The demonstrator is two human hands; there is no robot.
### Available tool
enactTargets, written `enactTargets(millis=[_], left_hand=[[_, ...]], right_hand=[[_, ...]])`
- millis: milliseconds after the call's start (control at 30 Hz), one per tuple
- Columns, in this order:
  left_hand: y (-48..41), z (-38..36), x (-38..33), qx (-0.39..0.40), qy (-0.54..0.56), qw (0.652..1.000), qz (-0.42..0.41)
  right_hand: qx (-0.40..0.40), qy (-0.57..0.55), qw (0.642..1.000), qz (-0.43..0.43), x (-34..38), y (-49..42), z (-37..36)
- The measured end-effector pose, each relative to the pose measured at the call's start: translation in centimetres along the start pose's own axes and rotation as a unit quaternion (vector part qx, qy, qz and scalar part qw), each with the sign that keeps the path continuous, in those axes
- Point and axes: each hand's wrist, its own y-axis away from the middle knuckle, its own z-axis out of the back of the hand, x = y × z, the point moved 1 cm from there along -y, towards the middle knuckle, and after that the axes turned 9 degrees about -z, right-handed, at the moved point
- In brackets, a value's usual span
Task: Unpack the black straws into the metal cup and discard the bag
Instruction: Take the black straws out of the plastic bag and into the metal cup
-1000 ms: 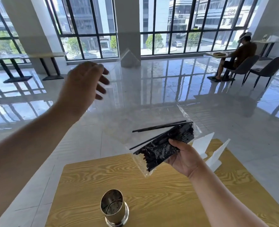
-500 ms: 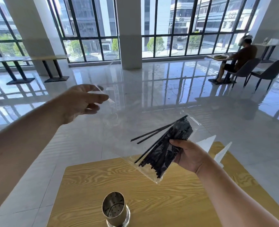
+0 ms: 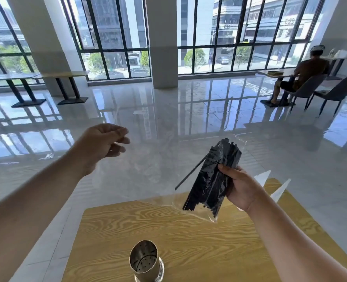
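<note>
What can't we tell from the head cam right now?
- Cup: base cut off by the bottom edge.
- Straws: count unreadable, packed in the bag.
- Left hand: curled; a clear strip between its fingers can't be confirmed.
- Right hand: fingers hidden behind the bundle.

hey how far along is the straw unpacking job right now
Early stage. Done: nothing that shows; the metal cup on the wooden table is empty. In hand: the right hand grips the black straws in their clear bag, one straw poking out sideways; the left hand hovers apart from it. Left: straws into the cup, then bin the bag.
</note>
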Motion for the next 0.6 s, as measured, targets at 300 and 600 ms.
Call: enactTargets(millis=[300,600], left_hand=[[1.0,0.4,-0.6,0.041,0.024,0.999,0.013],[1.1,0.9,0.5,-0.024,-0.058,0.998,-0.032]], right_hand=[[-0.007,0.005,1.0,0.003,-0.6,0.6,-0.9],[-0.051,0.027,0.998,-0.005,0.3,0.8,-2.3]])
